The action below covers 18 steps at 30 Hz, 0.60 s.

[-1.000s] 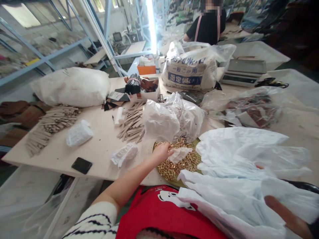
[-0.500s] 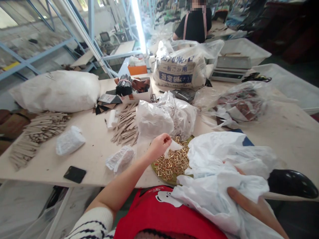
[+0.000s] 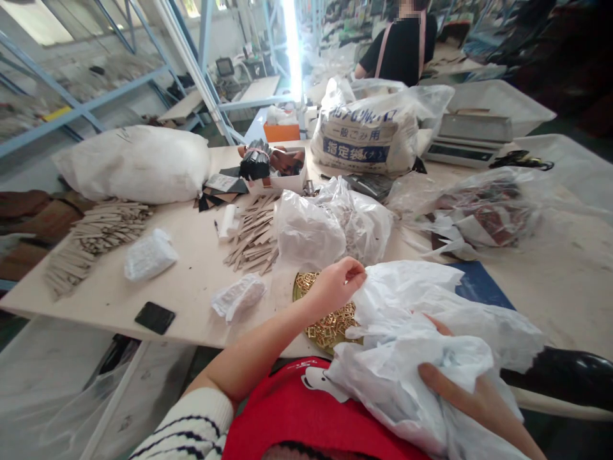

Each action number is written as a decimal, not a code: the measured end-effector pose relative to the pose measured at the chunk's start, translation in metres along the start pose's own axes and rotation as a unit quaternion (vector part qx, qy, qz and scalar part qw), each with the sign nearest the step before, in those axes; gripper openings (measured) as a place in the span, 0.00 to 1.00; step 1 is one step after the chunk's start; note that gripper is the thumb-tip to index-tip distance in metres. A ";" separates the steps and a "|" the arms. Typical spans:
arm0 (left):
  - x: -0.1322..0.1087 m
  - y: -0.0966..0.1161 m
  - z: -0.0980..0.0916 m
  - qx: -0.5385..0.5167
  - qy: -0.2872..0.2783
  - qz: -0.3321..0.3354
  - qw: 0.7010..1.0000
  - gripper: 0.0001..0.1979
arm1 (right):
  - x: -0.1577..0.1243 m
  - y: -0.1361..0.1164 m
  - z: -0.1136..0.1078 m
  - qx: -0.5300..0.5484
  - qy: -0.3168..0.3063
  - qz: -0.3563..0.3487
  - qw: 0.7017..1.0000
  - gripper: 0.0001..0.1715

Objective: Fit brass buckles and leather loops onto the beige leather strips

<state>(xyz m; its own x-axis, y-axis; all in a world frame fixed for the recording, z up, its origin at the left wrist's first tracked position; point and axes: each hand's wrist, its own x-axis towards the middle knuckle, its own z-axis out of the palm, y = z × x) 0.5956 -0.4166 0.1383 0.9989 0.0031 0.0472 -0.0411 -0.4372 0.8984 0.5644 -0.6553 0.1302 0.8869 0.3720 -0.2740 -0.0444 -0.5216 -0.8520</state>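
While your left hand [image 3: 338, 284] pinches the top edge of the white plastic bag [image 3: 412, 300] between thumb and fingers [image 3: 357, 276], your right hand [image 3: 472, 396] grips a crumpled fold lower down, thumb behind the plastic and fingers [image 3: 433, 377] laid over it. The bag hangs bunched between your two sets of fingers, spilling over the near edge of the tabletop [image 3: 191, 281]. Just beneath your left fingers, gold metal buckles [image 3: 330, 324] lie heaped on a round tray [image 3: 295, 289], partly covered by the bag.

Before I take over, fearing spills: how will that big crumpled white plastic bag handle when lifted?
Probably floppy: the big crumpled white plastic bag sags in folds between left hand and right hand. Likely light, as it billows loosely. Possibly slippery: glossy film.
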 end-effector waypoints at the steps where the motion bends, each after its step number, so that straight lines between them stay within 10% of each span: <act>1: -0.001 0.003 -0.002 -0.010 0.005 0.004 1.000 0.07 | 0.000 0.002 -0.001 -0.001 0.000 -0.007 1.000 0.44; 12: -0.047 0.024 0.028 -0.162 -0.180 -0.024 0.970 0.09 | 0.007 -0.010 0.004 -0.011 -0.031 -0.156 0.987 0.35; 15: -0.063 0.006 0.010 -0.174 -0.234 -0.041 0.956 0.12 | 0.007 -0.007 0.005 -0.003 -0.029 -0.085 0.996 0.32; 18: -0.081 -0.038 -0.029 -0.007 -0.134 -0.115 0.984 0.14 | 0.006 0.012 0.001 -0.006 0.017 -0.012 1.000 0.35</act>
<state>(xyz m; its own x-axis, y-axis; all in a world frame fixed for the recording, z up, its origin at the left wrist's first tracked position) 0.5159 -0.3742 0.1125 0.9523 -0.1377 -0.2724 0.1873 -0.4409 0.8778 0.5690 -0.6588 0.1175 0.9029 0.3586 -0.2371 -0.0170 -0.5214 -0.8531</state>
